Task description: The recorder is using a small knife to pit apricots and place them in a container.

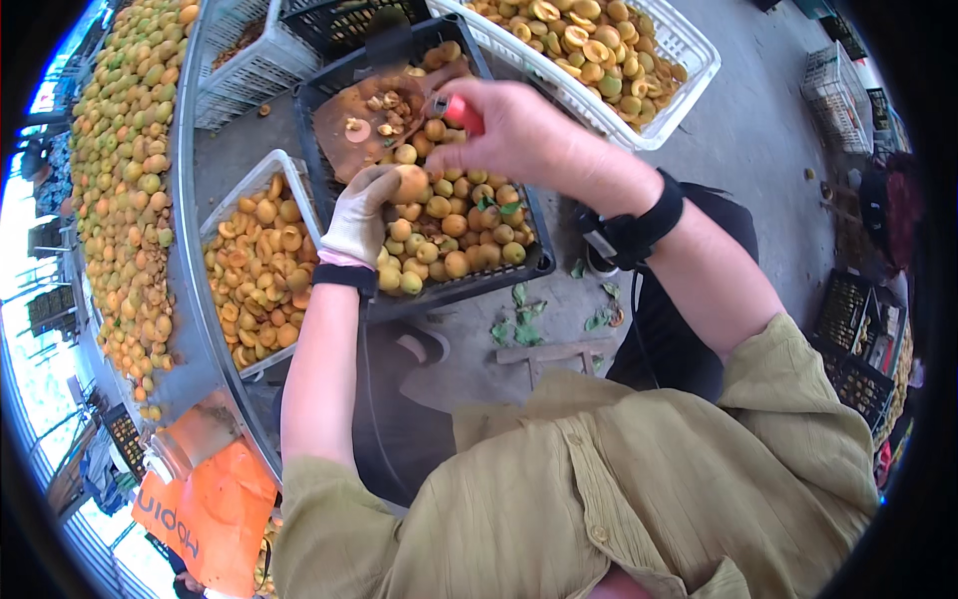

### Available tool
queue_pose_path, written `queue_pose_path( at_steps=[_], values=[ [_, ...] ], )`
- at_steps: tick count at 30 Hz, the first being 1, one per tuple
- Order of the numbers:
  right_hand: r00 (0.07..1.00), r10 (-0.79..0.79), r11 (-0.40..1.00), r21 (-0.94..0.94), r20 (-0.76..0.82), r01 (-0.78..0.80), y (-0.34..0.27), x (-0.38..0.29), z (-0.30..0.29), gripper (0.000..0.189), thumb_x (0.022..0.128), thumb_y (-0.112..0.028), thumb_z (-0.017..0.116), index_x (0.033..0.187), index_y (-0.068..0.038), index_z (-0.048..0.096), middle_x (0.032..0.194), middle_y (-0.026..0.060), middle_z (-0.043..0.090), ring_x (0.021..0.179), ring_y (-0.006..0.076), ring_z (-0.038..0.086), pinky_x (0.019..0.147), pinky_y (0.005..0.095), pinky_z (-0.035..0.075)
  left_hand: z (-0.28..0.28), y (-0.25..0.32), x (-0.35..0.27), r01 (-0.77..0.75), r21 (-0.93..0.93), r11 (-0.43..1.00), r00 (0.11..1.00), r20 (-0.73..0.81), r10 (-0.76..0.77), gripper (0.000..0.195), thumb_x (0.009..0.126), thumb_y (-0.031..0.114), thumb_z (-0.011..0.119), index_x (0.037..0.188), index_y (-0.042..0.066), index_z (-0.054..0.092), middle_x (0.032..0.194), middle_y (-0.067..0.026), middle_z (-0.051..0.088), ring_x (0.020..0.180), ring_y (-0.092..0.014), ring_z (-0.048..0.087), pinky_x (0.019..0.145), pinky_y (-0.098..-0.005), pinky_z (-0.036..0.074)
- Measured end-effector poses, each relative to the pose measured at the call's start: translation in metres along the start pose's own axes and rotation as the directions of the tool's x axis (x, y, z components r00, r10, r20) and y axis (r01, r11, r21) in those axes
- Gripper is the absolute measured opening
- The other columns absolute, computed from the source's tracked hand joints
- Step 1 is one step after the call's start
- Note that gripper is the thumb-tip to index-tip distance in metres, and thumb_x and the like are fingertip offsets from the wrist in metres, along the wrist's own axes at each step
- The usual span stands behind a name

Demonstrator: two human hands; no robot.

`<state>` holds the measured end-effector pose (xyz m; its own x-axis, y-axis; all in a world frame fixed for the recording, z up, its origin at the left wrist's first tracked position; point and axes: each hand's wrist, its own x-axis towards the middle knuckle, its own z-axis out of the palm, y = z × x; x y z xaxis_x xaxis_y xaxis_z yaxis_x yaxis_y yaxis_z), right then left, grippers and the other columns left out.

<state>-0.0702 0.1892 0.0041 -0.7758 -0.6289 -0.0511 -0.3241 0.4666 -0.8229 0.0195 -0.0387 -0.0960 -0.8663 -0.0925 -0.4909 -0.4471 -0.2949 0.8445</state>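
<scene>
My left hand, in a pale work glove, holds a whole apricot over the black plastic crate. My right hand is bare and grips a small tool with a red handle. Its metal end points left, and its exact kind is hard to tell. Whole apricots with a few green leaves fill the near part of the crate. Across its far part lies a brown sheet bearing apricot stones and wet scraps.
To the left, a white crate holds apricot halves; another white crate of halves stands beyond on the right. A metal-edged table heaped with apricots runs along the left. Fallen leaves lie near a low wooden stool.
</scene>
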Motion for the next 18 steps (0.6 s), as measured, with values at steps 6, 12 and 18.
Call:
queue_pose_path(
  at_steps=[6, 12, 18],
  values=[
    [0.965, -0.261, 0.933, 0.247, -0.038, 0.262, -0.017, -0.005, 0.029, 0.055, 0.074, -0.025, 0.081, 0.117, -0.004, 0.055, 0.089, 0.0117, 0.064, 0.084, 0.0169, 0.061, 0.076, 0.0297, 0.051, 0.054, 0.044, -0.050, -0.239, -0.342, 0.909, 0.961, 0.052, 0.273, 0.056, 0.087, 0.050, 0.061, 0.120, 0.005, 0.055, 0.115, -0.0053, 0.059, 0.108, -0.018, 0.056, 0.096, -0.0296, 0.043],
    [0.986, -0.157, 0.817, 0.554, -0.049, 0.158, -0.047, -0.009, 0.055, 0.051, 0.085, -0.028, 0.072, 0.123, -0.005, 0.048, 0.091, 0.0021, 0.058, 0.083, 0.0113, 0.054, 0.075, 0.0274, 0.048, 0.055, 0.047, -0.072, -0.363, -0.503, 0.784, 0.923, -0.080, 0.376, 0.052, 0.087, 0.037, 0.066, 0.123, 0.002, 0.051, 0.116, -0.0064, 0.057, 0.104, -0.018, 0.058, 0.095, -0.0305, 0.045],
    [0.972, -0.222, 0.912, 0.370, 0.077, 0.179, -0.041, -0.005, 0.029, 0.041, 0.097, -0.042, 0.049, 0.087, -0.003, 0.048, 0.069, 0.0052, 0.046, 0.066, 0.0156, 0.046, 0.061, 0.0307, 0.041, 0.021, 0.068, -0.075, -0.638, 0.248, 0.729, 0.707, -0.188, 0.682, 0.055, 0.075, 0.022, 0.081, 0.119, 0.001, 0.054, 0.111, -0.0062, 0.060, 0.100, -0.013, 0.058, 0.089, -0.0264, 0.048]
  ],
)
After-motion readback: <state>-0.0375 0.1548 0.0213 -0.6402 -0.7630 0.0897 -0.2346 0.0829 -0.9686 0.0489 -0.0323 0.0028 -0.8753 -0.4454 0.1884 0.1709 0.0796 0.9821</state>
